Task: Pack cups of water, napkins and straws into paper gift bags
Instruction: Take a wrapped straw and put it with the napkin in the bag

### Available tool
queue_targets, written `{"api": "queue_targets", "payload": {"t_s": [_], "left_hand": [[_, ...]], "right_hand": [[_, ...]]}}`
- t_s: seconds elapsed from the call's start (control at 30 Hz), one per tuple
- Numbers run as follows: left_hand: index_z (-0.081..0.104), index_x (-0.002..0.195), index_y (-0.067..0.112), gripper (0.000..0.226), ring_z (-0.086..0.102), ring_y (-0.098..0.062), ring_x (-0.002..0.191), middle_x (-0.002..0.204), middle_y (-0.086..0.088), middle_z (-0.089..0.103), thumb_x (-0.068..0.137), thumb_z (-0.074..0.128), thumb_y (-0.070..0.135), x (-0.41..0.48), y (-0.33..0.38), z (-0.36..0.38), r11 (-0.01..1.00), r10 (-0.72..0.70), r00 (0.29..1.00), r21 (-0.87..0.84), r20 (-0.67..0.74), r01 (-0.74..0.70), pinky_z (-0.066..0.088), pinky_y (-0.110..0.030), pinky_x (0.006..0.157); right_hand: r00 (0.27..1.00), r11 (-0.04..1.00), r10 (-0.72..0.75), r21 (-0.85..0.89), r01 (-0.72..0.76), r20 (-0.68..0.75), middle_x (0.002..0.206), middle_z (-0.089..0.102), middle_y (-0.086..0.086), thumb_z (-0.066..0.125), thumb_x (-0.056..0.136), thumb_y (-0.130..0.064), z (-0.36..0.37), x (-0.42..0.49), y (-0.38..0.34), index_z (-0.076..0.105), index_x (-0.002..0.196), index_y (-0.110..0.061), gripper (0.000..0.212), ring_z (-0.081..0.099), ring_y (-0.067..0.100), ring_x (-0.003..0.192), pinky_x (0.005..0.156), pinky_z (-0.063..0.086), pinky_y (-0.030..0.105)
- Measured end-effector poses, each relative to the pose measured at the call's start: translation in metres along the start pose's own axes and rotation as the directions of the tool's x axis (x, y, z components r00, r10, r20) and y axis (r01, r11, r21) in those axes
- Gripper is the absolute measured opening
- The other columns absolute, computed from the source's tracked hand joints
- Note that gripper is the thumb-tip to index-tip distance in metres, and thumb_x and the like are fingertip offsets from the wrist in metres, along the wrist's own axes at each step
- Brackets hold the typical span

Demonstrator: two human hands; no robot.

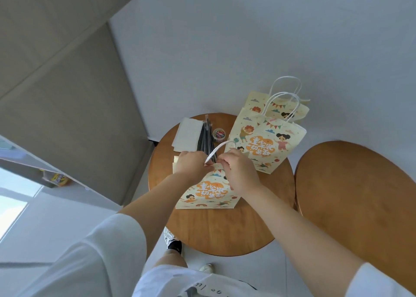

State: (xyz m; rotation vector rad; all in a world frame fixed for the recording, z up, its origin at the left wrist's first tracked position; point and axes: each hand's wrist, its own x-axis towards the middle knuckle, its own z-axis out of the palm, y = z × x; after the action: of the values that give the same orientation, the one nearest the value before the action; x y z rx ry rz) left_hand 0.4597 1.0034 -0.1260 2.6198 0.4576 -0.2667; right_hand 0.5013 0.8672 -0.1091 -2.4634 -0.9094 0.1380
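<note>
A cream paper gift bag with cartoon children and orange lettering stands on the small round wooden table. My left hand and my right hand both pinch the bag's top edge near its white handle. Two more gift bags stand at the back right: a near one and one behind it. Behind my hands lie a bundle of dark straws and a stack of white napkins. No cup of water is visible.
A small round tub of coloured paper clips sits between the straws and the bags. A second, larger wooden table stands close on the right. A white wall is behind; my shoes show on the floor below the table.
</note>
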Motion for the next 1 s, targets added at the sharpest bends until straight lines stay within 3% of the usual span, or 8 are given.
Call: {"api": "queue_targets", "payload": {"t_s": [0.13,0.27,0.53,1.0], "left_hand": [[0.071,0.099,0.021,0.029,0.062,-0.018,0.082,0.091,0.001,0.070,0.091,0.055,0.044,0.004,-0.005,-0.002,0.999,-0.004,1.000,-0.037,0.024,0.005,0.042,-0.027,0.077],[0.072,0.096,0.021,0.026,0.061,-0.017,0.077,0.088,0.001,0.070,0.090,0.057,0.043,0.005,-0.007,-0.003,0.995,-0.030,0.999,-0.093,0.027,0.032,0.037,-0.025,0.070],[0.073,0.095,0.017,0.024,0.061,-0.018,0.071,0.087,-0.003,0.070,0.091,0.058,0.036,0.007,-0.004,-0.008,0.990,-0.034,0.996,-0.135,0.085,0.045,0.047,-0.027,0.064],[0.070,0.095,0.014,0.030,0.063,-0.020,0.072,0.087,-0.005,0.069,0.093,0.055,0.039,0.015,-0.009,-0.005,0.996,-0.022,0.995,-0.085,0.097,0.031,0.048,-0.029,0.068]], "right_hand": [[0.990,0.994,-0.044,-0.097,0.057,0.134,0.105,0.057,0.012,0.047,0.096,-0.005,0.003,0.005,0.000,0.066,0.109,-0.002,0.023,0.060,0.031,0.085,0.071,0.047,0.034],[0.988,0.998,-0.006,-0.057,0.015,0.157,0.107,0.055,0.009,0.044,0.098,-0.009,0.003,0.009,-0.001,0.064,0.110,-0.004,0.024,0.058,0.028,0.086,0.072,0.043,0.031],[0.971,0.999,0.038,-0.044,-0.029,0.237,0.108,0.054,0.009,0.042,0.097,-0.006,-0.001,0.019,-0.002,0.064,0.110,-0.004,0.026,0.057,0.024,0.093,0.074,0.040,0.024],[0.965,0.998,0.051,-0.035,-0.043,0.257,0.107,0.057,0.010,0.043,0.095,-0.004,-0.005,0.033,-0.008,0.067,0.104,-0.003,0.026,0.056,0.025,0.094,0.079,0.044,0.029]]}}
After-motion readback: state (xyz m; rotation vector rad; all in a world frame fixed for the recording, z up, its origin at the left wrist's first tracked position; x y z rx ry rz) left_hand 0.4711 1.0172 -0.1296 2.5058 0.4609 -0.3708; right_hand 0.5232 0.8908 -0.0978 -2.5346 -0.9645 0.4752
